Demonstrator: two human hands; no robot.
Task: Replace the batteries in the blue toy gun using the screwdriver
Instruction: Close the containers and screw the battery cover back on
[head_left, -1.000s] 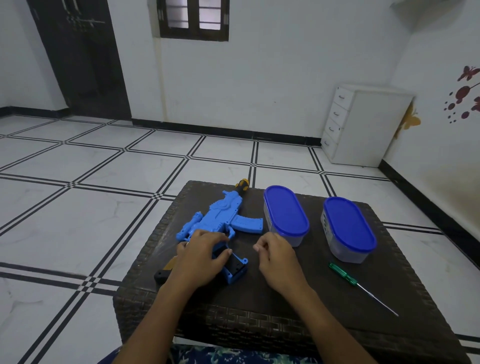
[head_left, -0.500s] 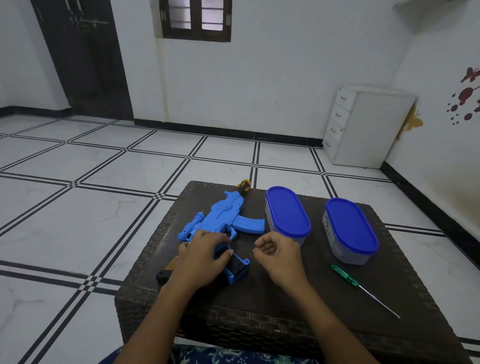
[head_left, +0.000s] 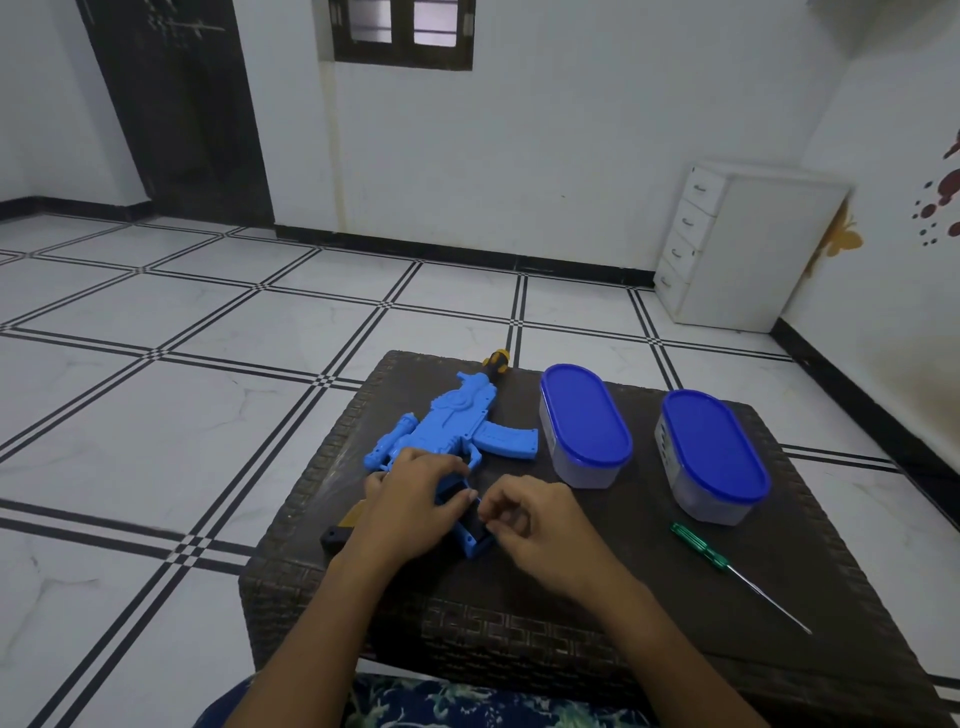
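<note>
White walls (head_left: 571, 156) meet a floor (head_left: 156, 441) of white marble-look tiles bordered by double black lines, with black skirting (head_left: 467, 254) along the base. A dark door (head_left: 182, 104) stands at far left and a dark-framed window (head_left: 402, 31) glows pale beside it. A white chest of drawers (head_left: 753, 249) fills the right corner near a yellow butterfly sticker (head_left: 844, 236). In the foreground sits a dark woven desk (head_left: 639, 519).

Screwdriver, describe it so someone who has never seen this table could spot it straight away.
Find the dark woven table, then the blue-lidded tub nearest its right edge. On the near side of that tub lies the screwdriver. It is the only thin, green-handled thing there, with a long bare metal shaft.
</note>
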